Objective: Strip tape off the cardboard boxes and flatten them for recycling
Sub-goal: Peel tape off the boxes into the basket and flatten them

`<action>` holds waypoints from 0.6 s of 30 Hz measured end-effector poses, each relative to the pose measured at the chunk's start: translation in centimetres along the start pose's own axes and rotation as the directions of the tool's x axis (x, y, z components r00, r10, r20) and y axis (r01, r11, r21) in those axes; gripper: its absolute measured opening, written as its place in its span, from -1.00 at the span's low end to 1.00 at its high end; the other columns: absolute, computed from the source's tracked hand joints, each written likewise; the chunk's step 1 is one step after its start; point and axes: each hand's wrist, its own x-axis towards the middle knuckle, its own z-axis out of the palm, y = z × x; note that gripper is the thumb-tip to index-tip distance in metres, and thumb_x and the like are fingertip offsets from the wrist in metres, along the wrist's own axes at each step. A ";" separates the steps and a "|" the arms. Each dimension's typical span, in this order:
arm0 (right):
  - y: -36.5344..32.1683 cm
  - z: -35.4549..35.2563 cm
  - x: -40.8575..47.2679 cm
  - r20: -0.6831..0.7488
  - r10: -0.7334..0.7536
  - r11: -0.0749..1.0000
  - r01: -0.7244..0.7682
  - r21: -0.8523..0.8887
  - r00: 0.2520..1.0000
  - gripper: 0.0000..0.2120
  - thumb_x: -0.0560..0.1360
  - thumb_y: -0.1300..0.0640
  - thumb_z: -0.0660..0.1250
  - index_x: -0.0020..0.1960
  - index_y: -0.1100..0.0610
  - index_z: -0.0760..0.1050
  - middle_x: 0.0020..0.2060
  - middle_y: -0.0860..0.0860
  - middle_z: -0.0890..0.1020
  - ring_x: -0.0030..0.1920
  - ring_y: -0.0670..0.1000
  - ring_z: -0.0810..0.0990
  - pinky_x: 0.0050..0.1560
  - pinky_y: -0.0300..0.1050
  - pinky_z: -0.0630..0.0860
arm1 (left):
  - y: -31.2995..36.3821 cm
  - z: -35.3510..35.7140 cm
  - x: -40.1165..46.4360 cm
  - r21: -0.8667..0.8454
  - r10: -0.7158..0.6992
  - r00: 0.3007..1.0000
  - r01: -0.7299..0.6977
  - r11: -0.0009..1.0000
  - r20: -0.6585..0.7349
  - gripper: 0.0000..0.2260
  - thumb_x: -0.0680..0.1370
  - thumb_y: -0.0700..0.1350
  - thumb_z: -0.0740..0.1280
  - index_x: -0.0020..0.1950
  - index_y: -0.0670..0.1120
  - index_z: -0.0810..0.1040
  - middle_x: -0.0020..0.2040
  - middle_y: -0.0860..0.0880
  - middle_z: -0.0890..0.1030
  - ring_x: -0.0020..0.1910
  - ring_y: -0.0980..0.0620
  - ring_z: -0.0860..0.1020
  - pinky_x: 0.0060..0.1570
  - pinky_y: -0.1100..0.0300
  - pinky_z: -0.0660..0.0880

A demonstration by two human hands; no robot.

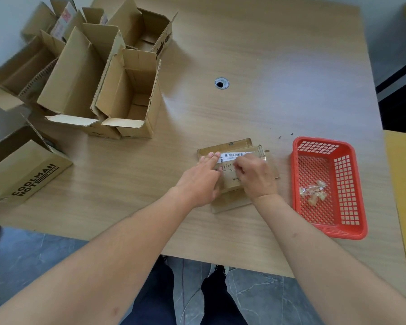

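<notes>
Here, my left hand (201,181) presses flat, fingers straight, on the small cardboard box (236,174) beside the red basket (359,188); my right hand (256,175) pinches its thin tape, likely light, clingy, tearable, best lifted from an edge.

Single head view, steeply down onto near table (244,66).
</notes>
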 end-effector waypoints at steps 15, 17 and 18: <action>-0.5 0.0 -0.4 0.164 0.384 0.851 -0.417 0.320 0.909 -0.68 0.42 0.20 0.58 0.16 0.03 0.72 -0.11 -0.04 0.70 -0.17 -0.03 0.68 0.10 -0.09 0.59 | 1.5 0.8 0.2 -0.105 -0.109 0.993 0.103 0.989 -0.049 -0.59 0.66 0.04 0.29 0.39 -0.20 0.51 0.67 -0.12 0.01 0.64 -0.12 0.01 0.53 0.04 0.16; -0.9 0.1 -0.5 0.137 0.425 0.859 -0.447 0.248 0.895 -0.78 0.40 0.10 0.61 0.04 0.02 0.74 -0.09 0.00 0.64 -0.16 0.00 0.66 0.06 -0.12 0.55 | 1.8 0.6 0.4 -0.094 -0.126 0.991 0.122 0.988 -0.042 -0.59 0.66 0.05 0.30 0.38 -0.19 0.51 0.67 -0.11 0.01 0.64 -0.13 0.00 0.53 0.04 0.15; -1.3 0.0 -0.5 0.133 0.433 0.867 -0.452 0.209 0.892 -0.86 0.41 0.08 0.59 -0.03 0.02 0.74 -0.09 0.01 0.63 -0.12 0.03 0.65 0.03 -0.11 0.53 | 1.9 0.6 0.5 -0.088 -0.131 0.991 0.127 0.988 -0.039 -0.60 0.66 0.05 0.30 0.38 -0.19 0.52 0.67 -0.11 0.01 0.64 -0.13 0.00 0.53 0.03 0.16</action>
